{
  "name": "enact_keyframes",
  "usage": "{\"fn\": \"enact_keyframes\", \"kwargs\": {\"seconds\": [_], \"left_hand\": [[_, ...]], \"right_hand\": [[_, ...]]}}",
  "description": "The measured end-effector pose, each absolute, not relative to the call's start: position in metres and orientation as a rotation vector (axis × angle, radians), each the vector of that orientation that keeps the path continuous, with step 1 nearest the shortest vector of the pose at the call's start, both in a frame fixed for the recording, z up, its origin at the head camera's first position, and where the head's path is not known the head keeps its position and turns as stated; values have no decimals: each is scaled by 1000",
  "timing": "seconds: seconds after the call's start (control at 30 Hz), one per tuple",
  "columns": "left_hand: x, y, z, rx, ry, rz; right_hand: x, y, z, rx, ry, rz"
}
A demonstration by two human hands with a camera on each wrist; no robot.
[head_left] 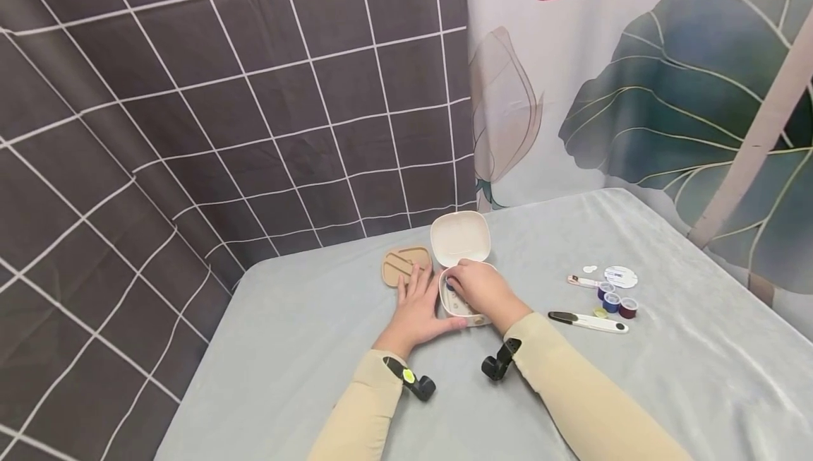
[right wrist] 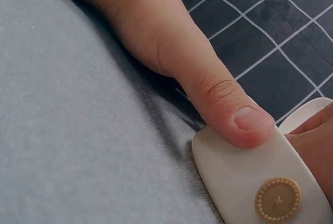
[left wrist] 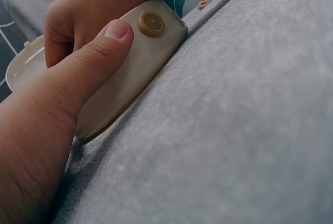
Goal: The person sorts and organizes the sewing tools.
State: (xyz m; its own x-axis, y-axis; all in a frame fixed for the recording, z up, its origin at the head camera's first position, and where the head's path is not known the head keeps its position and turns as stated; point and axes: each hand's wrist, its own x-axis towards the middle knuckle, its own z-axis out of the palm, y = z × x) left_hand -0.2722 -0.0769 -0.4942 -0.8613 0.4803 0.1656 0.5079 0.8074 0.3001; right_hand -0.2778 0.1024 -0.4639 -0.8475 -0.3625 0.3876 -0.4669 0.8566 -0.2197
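Note:
A small white box (head_left: 468, 320) with a round tan button (left wrist: 151, 24) on its front wall stands in the middle of the table, its lid (head_left: 461, 238) raised behind it. My left hand (head_left: 417, 311) lies along the box's left side, fingers straight, and its thumb (right wrist: 251, 120) presses flat against the front wall. Inside the box is my right hand (head_left: 485, 293), fingers bent down, pinching a small dark blue piece (head_left: 450, 285) near the left wall. The fingers hide most of that piece. Small round marks show on the box floor.
A tan compartment tray (head_left: 395, 270) lies beyond my left fingertips. To the right are small lidded pots, blue (head_left: 612, 303) and dark red (head_left: 628, 308), a yellowish disc (head_left: 600, 313), a white-and-black long-handled tool (head_left: 588, 322), a slim pale stick (head_left: 582, 281) and a white round label (head_left: 620, 277).

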Motion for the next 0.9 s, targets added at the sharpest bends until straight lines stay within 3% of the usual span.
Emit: {"fn": "enact_keyframes", "kwargs": {"seconds": [0.6, 0.9], "left_hand": [[-272, -77, -497, -790, -2902, -510], [-272, -76, -498, -775, -2914, -537]], "right_hand": [[-275, 106, -454, 502, -2723, 541], [-272, 153, -431, 487, -2669, 609]]}}
